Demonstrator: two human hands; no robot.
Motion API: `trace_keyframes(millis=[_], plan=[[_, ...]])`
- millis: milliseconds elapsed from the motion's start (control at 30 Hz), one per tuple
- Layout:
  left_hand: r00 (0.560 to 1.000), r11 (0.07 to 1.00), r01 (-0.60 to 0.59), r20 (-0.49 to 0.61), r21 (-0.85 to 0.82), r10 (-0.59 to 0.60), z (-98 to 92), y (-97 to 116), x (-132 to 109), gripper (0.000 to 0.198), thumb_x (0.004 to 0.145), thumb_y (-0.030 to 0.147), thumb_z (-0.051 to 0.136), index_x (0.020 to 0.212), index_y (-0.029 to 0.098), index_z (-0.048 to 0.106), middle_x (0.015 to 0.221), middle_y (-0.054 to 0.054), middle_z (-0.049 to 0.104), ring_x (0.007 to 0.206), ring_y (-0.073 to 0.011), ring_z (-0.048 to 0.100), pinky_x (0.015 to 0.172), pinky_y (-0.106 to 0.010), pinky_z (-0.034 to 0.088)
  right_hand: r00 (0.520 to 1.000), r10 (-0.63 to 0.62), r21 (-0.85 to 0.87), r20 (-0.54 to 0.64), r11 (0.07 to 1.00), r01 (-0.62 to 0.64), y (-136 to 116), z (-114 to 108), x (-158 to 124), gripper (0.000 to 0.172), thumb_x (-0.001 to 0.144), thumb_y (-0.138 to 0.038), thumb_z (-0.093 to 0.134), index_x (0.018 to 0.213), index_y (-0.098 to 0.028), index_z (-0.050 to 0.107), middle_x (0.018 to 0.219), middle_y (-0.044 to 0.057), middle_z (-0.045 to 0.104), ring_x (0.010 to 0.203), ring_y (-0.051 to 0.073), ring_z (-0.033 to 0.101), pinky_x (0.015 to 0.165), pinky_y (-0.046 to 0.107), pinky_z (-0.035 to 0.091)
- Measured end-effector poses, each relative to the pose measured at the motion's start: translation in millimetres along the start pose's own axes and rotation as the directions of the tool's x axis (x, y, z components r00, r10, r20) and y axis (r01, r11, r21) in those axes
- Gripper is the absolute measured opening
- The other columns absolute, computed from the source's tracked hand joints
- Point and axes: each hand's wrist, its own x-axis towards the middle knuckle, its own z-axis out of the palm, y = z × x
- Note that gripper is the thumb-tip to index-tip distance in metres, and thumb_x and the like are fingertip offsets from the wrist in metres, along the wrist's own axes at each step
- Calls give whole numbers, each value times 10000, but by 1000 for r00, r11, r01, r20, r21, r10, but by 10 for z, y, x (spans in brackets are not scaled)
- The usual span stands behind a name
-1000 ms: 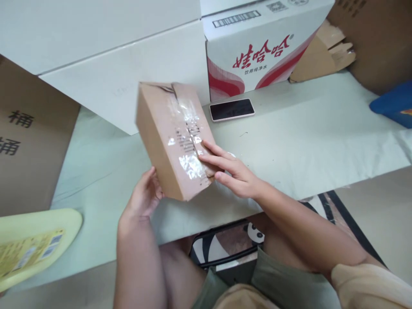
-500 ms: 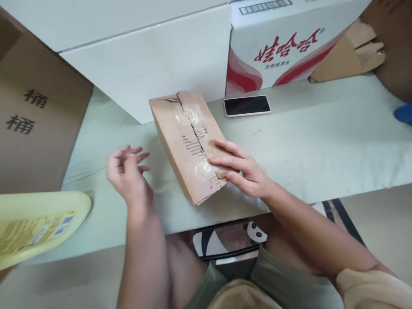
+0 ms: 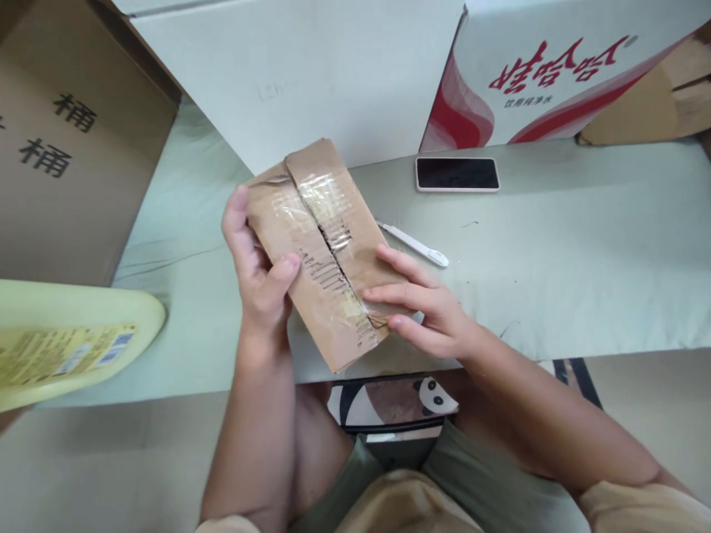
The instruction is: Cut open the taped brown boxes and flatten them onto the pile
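A brown cardboard box (image 3: 311, 215) with clear tape along its top seam lies at an angle before me. My left hand (image 3: 258, 274) is closed around its left edge, thumb on top and fingers along the side. At the near right corner my right hand (image 3: 427, 303) grips the box, with fingertips and thumb on its top. A white utility knife (image 3: 416, 244) lies on the cloth just beyond the right fingers; the box hides its far end. The underside of the box cannot be seen.
A phone (image 3: 458, 175) lies behind the knife on the pale green cloth (image 3: 572, 244). White cartons (image 3: 333, 74) stand along the back, one with red markings (image 3: 461, 111). At left are a large brown carton (image 3: 61, 215) and a yellow bottle (image 3: 83, 303).
My left hand has come in from the left and taken hold of the box. The box has shifted left relative to the phone, and the knife now shows beside it.
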Motion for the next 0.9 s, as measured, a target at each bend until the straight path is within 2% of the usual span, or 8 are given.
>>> trace_keyframes(millis=[300,467,600,733,800,900], plan=[[1000,998,-6,27,-67,8,1,-87,26,788,735,434,924,1463,485,628,1460,17,625,1374,-265,567,1184,-425,472,999,-44,-29,-31,999,44,6,-2,43,361,1034,-276,605,1371,-242,730,1717,112,471,1564,249,520,1330,454,415],[997,997,-65,30,-52,66,-31,-133,45,790,739,458,927,1471,456,631,1429,11,629,1338,-248,583,1178,-400,467,999,-37,-44,-18,998,36,13,-11,35,365,1032,-282,605,1376,-252,726,1712,107,478,1561,251,522,1319,466,432],[997,997,-67,25,-43,68,-55,-149,36,790,738,473,933,1465,454,625,1420,7,625,1329,-250,590,1169,-411,471,998,-55,-30,-35,998,54,20,9,43,351,1032,-264,598,1358,-232,724,1694,130,493,1551,245,528,1321,451,422],[1000,1000,-5,8,27,5,-73,-96,-21,756,772,548,903,1458,446,602,1427,-5,624,1333,-280,600,1136,-461,505,997,-60,-35,-54,998,58,18,-2,18,351,1016,-290,603,1339,-256,734,1633,123,546,1497,283,560,1261,485,478],[998,997,59,-13,57,-58,-75,-59,-62,702,813,558,869,1450,446,597,1397,-17,648,1285,-279,632,1101,-471,527,995,-60,-38,-75,998,57,8,-26,-6,322,1004,-314,610,1287,-276,759,1536,110,613,1391,290,613,1198,502,518],[992,988,124,-46,88,-120,-74,-30,-116,685,797,550,874,1418,426,613,1313,-30,691,1176,-270,674,1036,-466,562,994,-50,-47,-102,998,46,-4,-58,-37,275,1001,-351,601,1201,-309,786,1395,84,673,1240,287,652,1115,520,549]])
